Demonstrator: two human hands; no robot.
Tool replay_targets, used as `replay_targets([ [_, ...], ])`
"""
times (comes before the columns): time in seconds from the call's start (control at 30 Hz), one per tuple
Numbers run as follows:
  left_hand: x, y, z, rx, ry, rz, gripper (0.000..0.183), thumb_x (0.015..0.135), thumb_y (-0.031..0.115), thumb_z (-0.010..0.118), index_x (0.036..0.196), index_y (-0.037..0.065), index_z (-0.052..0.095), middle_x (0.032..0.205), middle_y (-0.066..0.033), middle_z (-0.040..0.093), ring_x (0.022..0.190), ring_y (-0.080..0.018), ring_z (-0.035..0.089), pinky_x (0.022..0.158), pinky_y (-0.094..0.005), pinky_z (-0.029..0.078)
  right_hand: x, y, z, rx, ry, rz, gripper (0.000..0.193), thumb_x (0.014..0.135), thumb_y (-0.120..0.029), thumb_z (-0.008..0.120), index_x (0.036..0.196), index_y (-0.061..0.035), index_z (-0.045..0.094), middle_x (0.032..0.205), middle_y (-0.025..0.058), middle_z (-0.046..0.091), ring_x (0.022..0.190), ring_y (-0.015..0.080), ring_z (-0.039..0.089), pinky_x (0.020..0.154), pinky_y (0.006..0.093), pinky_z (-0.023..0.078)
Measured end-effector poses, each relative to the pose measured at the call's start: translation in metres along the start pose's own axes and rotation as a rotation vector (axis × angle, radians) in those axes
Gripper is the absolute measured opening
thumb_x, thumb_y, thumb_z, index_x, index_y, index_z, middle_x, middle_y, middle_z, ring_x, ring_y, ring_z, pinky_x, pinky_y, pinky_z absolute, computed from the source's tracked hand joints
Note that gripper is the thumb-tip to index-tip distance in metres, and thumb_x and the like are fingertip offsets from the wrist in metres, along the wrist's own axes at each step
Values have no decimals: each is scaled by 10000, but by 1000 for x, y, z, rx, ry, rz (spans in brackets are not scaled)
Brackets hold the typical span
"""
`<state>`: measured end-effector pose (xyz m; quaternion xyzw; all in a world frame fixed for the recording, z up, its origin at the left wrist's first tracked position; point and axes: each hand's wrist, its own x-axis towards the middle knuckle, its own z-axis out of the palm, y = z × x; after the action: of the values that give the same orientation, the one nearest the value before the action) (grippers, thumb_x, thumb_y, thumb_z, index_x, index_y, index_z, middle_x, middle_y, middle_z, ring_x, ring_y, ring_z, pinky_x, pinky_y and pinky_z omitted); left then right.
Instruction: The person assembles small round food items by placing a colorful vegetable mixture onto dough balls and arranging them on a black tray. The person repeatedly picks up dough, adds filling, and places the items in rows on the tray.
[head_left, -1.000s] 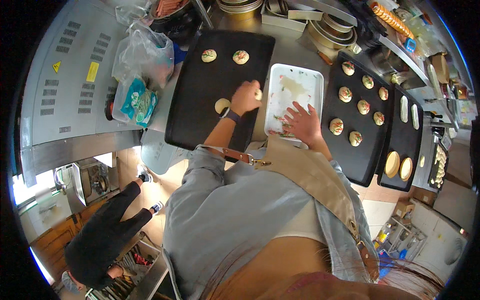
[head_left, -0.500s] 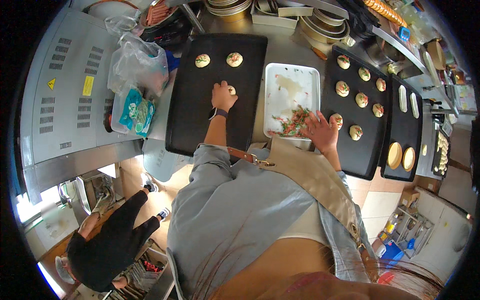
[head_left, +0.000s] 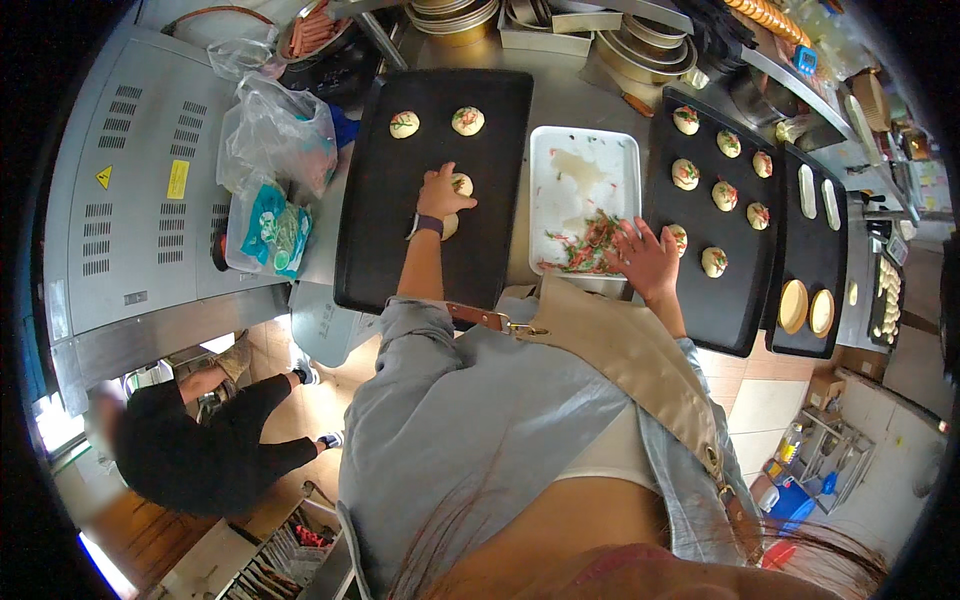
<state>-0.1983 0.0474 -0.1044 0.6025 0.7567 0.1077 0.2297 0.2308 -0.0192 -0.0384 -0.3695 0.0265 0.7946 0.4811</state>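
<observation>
A matt black metal baking tray [head_left: 400, 240] is seen under pale, soft dough rounds [head_left: 404, 124]. A white enamelled tray [head_left: 585, 170] looks smooth and smeared. Thin glossy plastic bags [head_left: 275, 130] are crumpled beside grey, vented sheet metal [head_left: 130, 200]. Grey cloth sleeves [head_left: 420, 330] and a tan apron strap [head_left: 620, 350] appear matt

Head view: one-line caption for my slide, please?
Left hand presses a dough round on the black tray; right hand reaches the chopped topping.
</observation>
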Motion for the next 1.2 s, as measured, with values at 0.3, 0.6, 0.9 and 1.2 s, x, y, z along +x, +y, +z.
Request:
replay_targets([
  [0.3, -49, -15, 17, 83, 20, -262, 832, 525, 387, 870, 1150, -27, 510, 1192, -239, 563, 1086, -398, 578, 929, -452, 492, -1, 2, 5, 1, 61, -4, 534, 944, -493, 434, 1294, -95, 507, 1287, 110, 562, 1135, 289, 525, 1004, 618, 366],
  [0.6, -76, 48, -12, -842, -509, -114, 473, 706, 207, 766, 1112, 42, 589, 996, -60, 611, 943, -159, 601, 807, -308, 512, 15, 8, -15, -388, -129, -5, 463, 970, -406, 465, 1312, -95, 498, 1265, 77, 591, 1175, 211, 535, 957, 458, 441],
  [0.9, -70, 221, 31, -626, -285, 754, 633, 705, 128, 766, 1282, 67, 510, 1233, -104, 563, 1171, -220, 522, 1009, -356, 414, 9, 10, 21, -448, -81, -23, 400, 979, -239, 561, 1321, -42, 494, 1190, 119, 600, 1048, 241, 628, 872, 370, 549],
  [1.2, -32, 219, 116, -252, -211, 679, 415, 741, 110, 669, 1149, 48, 635, 1106, -175, 615, 999, -346, 612, 871, -411, 504, -2, -26, -29, -56, 10, -361, 305, 959, -170, 570, 1254, -104, 530, 1235, 83, 570, 1117, 275, 582, 902, 398, 551],
])
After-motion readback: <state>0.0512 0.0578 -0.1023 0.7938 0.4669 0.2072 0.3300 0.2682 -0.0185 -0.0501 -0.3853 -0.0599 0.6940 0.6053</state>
